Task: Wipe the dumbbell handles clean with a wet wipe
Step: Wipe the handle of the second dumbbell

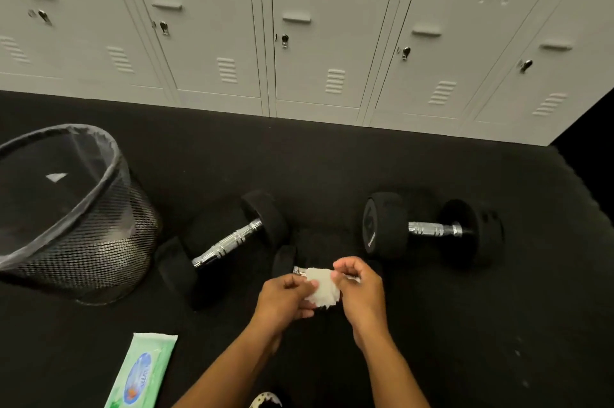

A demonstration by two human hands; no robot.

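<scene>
Three black dumbbells with chrome handles lie on the dark floor. The left dumbbell [229, 243] lies diagonally, the right dumbbell [432, 228] lies level, and a small middle dumbbell [286, 262] sits mostly behind my hands. A crumpled white wet wipe [323, 288] is bunched over the middle dumbbell's handle. My left hand [285, 299] pinches the wipe's left side and my right hand [360, 288] grips its right side. Only the small dumbbell's left head and a sliver of chrome show.
A black mesh waste bin [109, 234] with a liner stands at the left, close to the left dumbbell. A green pack of wet wipes [143, 372] lies on the floor at the lower left. White lockers [319, 42] line the far wall.
</scene>
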